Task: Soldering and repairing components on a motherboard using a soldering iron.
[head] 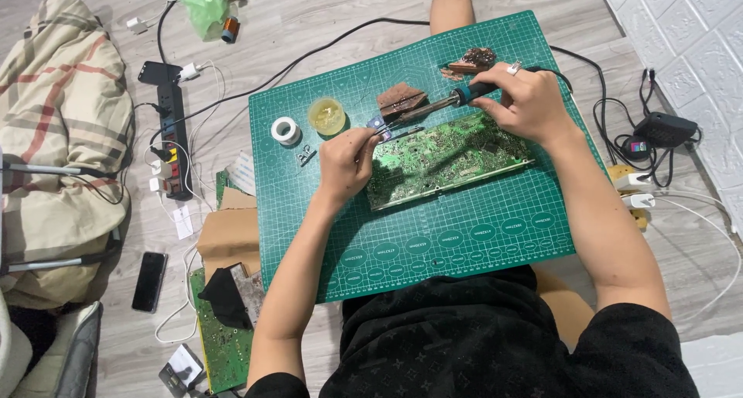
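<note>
Head view — left hand point(346, 164) pinches tweezers point(385, 132) over circuit board point(445, 158); right hand point(528, 104) clenched round soldering iron point(441, 104)

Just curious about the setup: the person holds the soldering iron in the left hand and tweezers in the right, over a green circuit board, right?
Not quite: the hands are swapped. In the head view the right hand holds the soldering iron, and the left hand holds the tweezers. Both do work over the green circuit board.
</note>
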